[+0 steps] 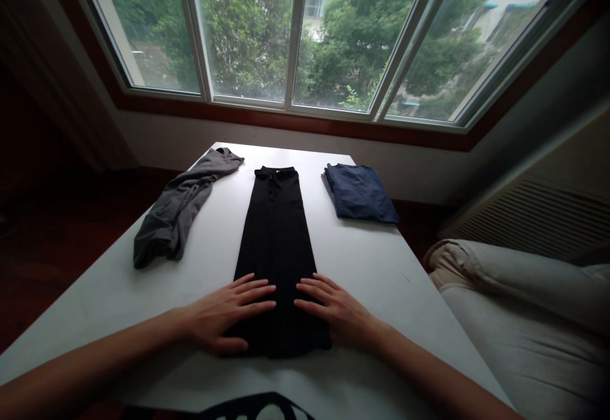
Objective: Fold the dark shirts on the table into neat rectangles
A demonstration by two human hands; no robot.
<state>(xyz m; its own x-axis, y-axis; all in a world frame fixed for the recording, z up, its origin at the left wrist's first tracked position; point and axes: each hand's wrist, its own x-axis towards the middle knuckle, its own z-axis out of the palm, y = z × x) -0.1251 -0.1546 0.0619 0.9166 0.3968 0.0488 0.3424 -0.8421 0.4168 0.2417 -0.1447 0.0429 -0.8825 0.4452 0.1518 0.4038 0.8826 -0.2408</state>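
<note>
A pair of black trousers (pixel 276 236) lies stretched out flat down the middle of the white table (pixel 210 299), its waistband at the far end. My left hand (pixel 233 312) rests open on the left side of the lower legs, fingers spread and pointing inward. Opposite it, my right hand (pixel 336 309) lies open on the right edge of the same cloth. Neither hand grips the fabric. Some of the trousers' side edges are hidden under my hands.
Grey crumpled clothing (pixel 183 204) lies at the table's left edge. A folded stack of dark blue clothing (pixel 361 192) sits at the far right edge. To the right stands a beige sofa (pixel 515 318). Beyond the table is a wide window (pixel 295 39).
</note>
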